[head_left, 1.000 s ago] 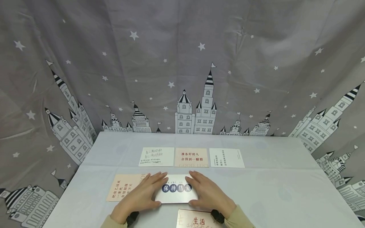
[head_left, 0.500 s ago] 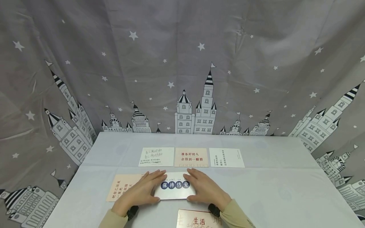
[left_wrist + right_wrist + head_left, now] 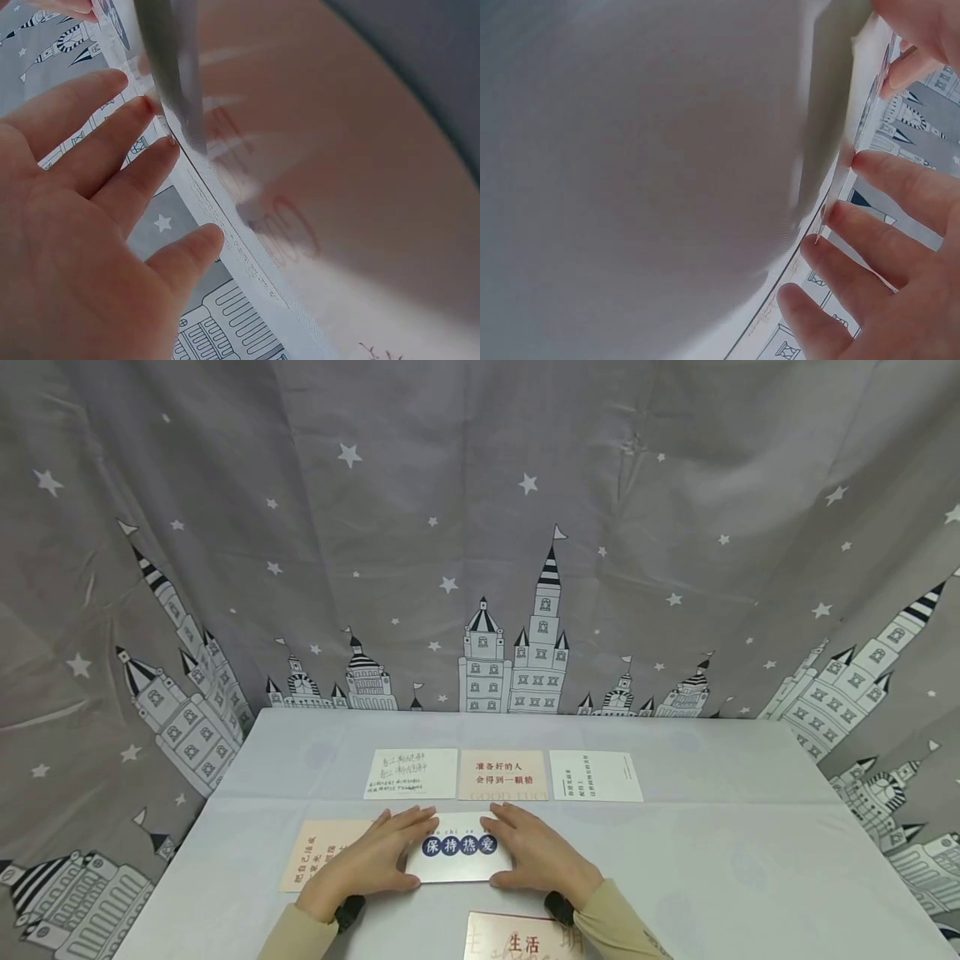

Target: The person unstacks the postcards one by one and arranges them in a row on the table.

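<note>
A white card (image 3: 459,867) with blue circles and white characters lies face up between both hands in the head view. My left hand (image 3: 366,865) holds its left end, fingers at the far corner and thumb at the near one. My right hand (image 3: 543,860) grips the right end the same way. Fingertips of the left hand (image 3: 90,225) meet the card's edge in the left wrist view; those of the right hand (image 3: 885,262) do so in the right wrist view. Whether the card touches the table cannot be told. A peach card (image 3: 313,853) is partly hidden beneath the left hand.
Along the back of the white table (image 3: 720,860) lie a handwritten card (image 3: 411,762), a peach card with red text (image 3: 504,787) and a white card with vertical text (image 3: 611,777). Another card (image 3: 495,933) is cut off at the front. A grey castle-print curtain (image 3: 480,485) hangs behind.
Both hands have moved the blue-circle card slightly away from the front card and a little left. The other cards have stayed in place.
</note>
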### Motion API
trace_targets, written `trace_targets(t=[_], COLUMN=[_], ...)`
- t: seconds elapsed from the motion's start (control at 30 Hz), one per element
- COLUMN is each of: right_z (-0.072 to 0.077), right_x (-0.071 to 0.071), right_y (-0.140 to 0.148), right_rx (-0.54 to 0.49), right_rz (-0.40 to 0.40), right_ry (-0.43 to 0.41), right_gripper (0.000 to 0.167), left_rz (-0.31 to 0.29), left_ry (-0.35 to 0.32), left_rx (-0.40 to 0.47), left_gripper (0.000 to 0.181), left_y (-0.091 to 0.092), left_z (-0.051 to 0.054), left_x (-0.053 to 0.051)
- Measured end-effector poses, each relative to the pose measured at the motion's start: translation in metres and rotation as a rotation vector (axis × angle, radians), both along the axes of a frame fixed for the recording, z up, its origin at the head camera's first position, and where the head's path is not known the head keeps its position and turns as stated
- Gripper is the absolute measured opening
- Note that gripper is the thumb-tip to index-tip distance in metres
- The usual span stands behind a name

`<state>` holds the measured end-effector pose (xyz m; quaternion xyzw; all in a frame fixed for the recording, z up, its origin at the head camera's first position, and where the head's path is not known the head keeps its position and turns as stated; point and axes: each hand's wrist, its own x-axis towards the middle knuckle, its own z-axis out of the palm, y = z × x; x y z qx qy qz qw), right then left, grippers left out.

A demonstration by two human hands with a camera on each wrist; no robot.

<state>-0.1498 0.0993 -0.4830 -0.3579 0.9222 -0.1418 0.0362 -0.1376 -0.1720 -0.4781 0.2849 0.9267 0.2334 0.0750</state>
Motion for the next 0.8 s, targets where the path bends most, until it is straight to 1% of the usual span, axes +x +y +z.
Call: trace_targets(t=[0.17, 0.5, 0.63, 0.8], right_z=[0.0001, -0.0016, -0.002, -0.0025], right_x=[-0.0007, -0.0007, -0.001, -0.0013], right_y=[-0.0015, -0.0031, -0.0031, -0.0031], right_rx=[0.007, 0.005, 0.011, 0.016], right_rz=[-0.002, -0.012, -0.011, -0.006], right_ry=[-0.006, -0.02, -0.014, -0.006], right_gripper=[0.076, 0.076, 0.076, 0.076], left_rz=[0.009, 0.001, 0.002, 0.011], left_ry=[-0.013, -0.016, -0.01, -0.022], left_rx=[-0.002, -0.011, -0.013, -0.016], left_gripper=[0.075, 0.076, 0.075, 0.073], left_y=[-0.0009, -0.0029, -0.0026, -0.0017], left_z=[0.0006, -0.0016, -0.0027, -0.0027], left_x=[-0.0004, -0.0019, -0.0028, -0.0022])
